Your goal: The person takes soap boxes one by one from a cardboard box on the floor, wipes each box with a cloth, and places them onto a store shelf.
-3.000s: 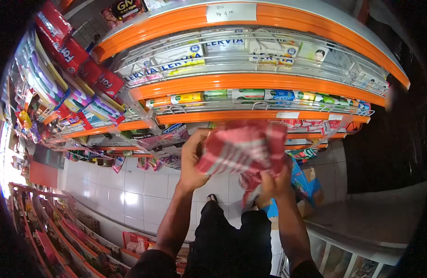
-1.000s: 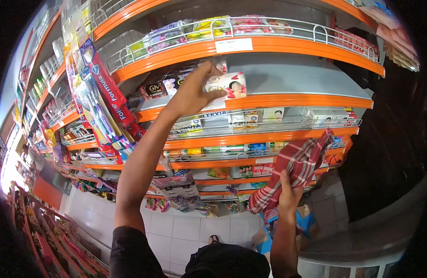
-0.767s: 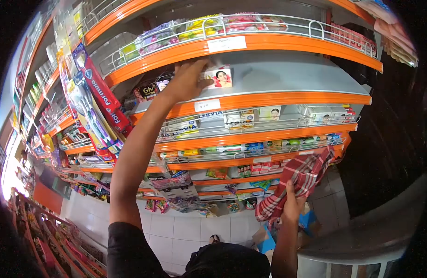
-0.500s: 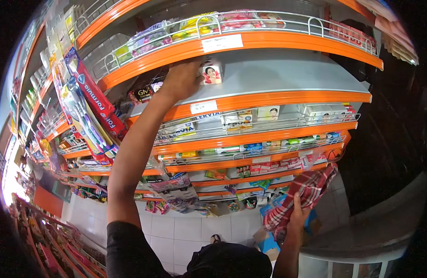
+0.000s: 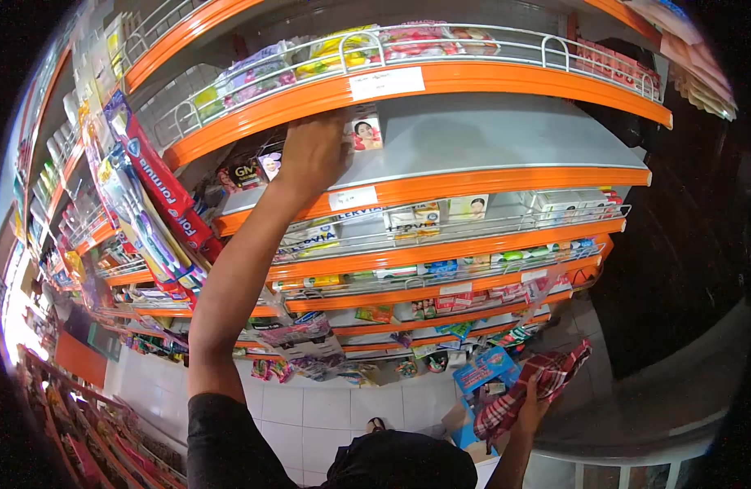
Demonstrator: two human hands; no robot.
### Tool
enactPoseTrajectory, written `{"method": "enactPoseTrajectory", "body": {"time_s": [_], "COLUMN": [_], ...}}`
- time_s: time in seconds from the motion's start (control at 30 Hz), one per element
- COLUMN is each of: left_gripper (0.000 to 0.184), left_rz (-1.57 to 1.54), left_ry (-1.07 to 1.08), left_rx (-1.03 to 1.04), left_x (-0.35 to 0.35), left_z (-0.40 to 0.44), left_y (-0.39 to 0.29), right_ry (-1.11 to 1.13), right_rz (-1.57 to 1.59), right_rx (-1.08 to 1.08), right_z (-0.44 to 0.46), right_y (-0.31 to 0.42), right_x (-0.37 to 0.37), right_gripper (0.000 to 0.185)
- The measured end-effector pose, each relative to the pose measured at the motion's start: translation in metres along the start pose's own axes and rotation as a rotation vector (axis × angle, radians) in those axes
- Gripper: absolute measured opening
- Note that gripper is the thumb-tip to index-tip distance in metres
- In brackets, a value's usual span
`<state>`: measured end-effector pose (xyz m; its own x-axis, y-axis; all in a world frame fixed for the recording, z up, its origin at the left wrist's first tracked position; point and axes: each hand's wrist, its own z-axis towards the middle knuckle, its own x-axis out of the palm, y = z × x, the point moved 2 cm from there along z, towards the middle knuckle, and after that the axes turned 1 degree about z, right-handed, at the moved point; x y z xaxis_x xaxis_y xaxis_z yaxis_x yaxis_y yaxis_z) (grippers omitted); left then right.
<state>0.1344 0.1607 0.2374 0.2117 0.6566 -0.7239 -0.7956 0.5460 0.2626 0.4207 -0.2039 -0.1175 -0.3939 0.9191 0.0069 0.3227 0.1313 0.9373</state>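
My left hand [image 5: 314, 153] reaches into the upper grey shelf [image 5: 490, 138], its back toward me and its fingertips hidden beneath the orange shelf edge above. Right beside it stands a small white box with a portrait on a red ground [image 5: 366, 133]; whether the fingers touch it cannot be seen. On the hand's other side are a dark box lettered "GIV" [image 5: 242, 174] and another small portrait box [image 5: 269, 165]. Low on the right, my right hand [image 5: 532, 410] is closed around a bunched red plaid cloth [image 5: 559, 371], away from the shelves.
Wire rails [image 5: 547, 50] front several shelves. Lervia boxes [image 5: 314, 236] fill part of the shelf below. Hanging toothbrush packs [image 5: 151, 220] jut out at left. A blue carton [image 5: 483, 371] stands on the tiled floor [image 5: 326, 407] beneath my right hand.
My right hand has lowered with the plaid cloth, uncovering more of the blue carton and lower shelves. My left hand stays by the portrait box, now turned with its back more toward me.
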Motion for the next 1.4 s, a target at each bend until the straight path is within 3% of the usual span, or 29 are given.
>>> {"method": "enactPoseTrajectory", "body": {"time_s": [0.03, 0.1, 0.17, 0.2, 0.23, 0.27, 0.3, 0.33, 0.37, 0.4, 0.5, 0.57, 0.7, 0.83, 0.93, 1.0, 1.07, 1.13, 1.23, 1.4], "left_gripper": [0.046, 0.047, 0.045, 0.044, 0.043, 0.039, 0.038, 0.037, 0.036, 0.035, 0.032, 0.032, 0.026, 0.025, 0.027, 0.027, 0.033, 0.035, 0.036, 0.038], "left_rz": [0.019, -0.013, -0.078, -0.031, -0.099, -0.195, -0.28, -0.538, -0.69, -0.838, -1.074, -1.175, -1.151, -1.061, -1.037, -1.024, -1.162, -1.232, -1.061, -0.822], "left_ry": [-0.034, -0.127, -0.221, -0.248, -0.25, -0.251, -0.26, -0.182, -0.063, 0.063, 0.473, 0.649, 0.984, 1.158, 1.196, 1.222, 1.075, 1.006, 1.125, 1.299], "left_rx": [-0.016, -0.012, 0.052, 0.069, 0.071, 0.097, 0.107, 0.132, 0.173, 0.196, 0.289, 0.436, 0.533, 0.561, 0.517, 0.465, 0.533, 0.557, 0.587, 0.608], "left_x": [-0.004, -0.005, -0.022, -0.028, -0.027, -0.02, 0.001, 0.035, 0.067, 0.1, 0.217, 0.291, 0.4, 0.521, 0.579, 0.606, 0.631, 0.662, 0.668, 0.659], "left_z": [-0.006, -0.022, -0.042, -0.053, -0.065, -0.076, -0.093, -0.109, -0.125, -0.141, -0.199, -0.259, -0.371, -0.503, -0.57, -0.609, -0.647, -0.705, -0.731, -0.751], "left_y": [-0.005, -0.02, -0.058, -0.086, -0.112, -0.139, -0.166, -0.193, -0.222, -0.252, -0.353, -0.412, -0.527, -0.624, -0.691, -0.727, -0.759, -0.796, -0.823, -0.85], "right_ry": [-0.03, 0.104, 0.149, 0.191, 0.315, 0.278, 0.378, 0.484, 0.155, 0.118, 0.048, 0.015, -0.15, -0.249, -0.211, -0.391, -0.483, -0.191, -0.448, -0.499], "right_rz": [-0.016, 0.286, 0.403, 0.456, 0.714, 0.773, 0.883, 0.99, 0.916, 0.828, 0.967, 0.85, 0.775, 0.676, 0.218, 1.755, 2.535, 2.296, 1.399, 1.062], "right_rx": [-0.002, 0.033, -0.151, -0.038, 0.131, 0.176, 0.142, 0.119, 0.278, 0.306, 0.319, 0.258, 0.364, 0.41, 0.299, 0.633, 0.731, 0.62, 0.547, 0.54], "right_z": [0.004, 0.04, 0.05, 0.045, 0.067, 0.059, 0.062, 0.066, 0.032, 0.039, 0.023, 0.017, 0.007, -0.004, -0.034, -0.061, -0.074, -0.076, -0.089, -0.089], "right_y": [-0.009, -0.063, -0.093, -0.096, -0.147, -0.156, -0.205, -0.255, -0.187, -0.246, -0.29, -0.314, -0.316, -0.424, -0.509, -0.535, -0.554, -0.572, -0.568, -0.563], "right_x": [-0.007, -0.028, -0.04, -0.046, -0.071, -0.074, -0.098, -0.124, -0.097, -0.122, -0.142, -0.15, -0.145, -0.16, -0.192, -0.207, -0.214, -0.224, -0.232, -0.232], "right_gripper": [0.062, 0.06, 0.048, 0.049, 0.046, 0.044, 0.044, 0.044, 0.039, 0.037, 0.035, 0.037, 0.052, 0.052, 0.052, 0.054, 0.055, 0.044, 0.045, 0.047]}}
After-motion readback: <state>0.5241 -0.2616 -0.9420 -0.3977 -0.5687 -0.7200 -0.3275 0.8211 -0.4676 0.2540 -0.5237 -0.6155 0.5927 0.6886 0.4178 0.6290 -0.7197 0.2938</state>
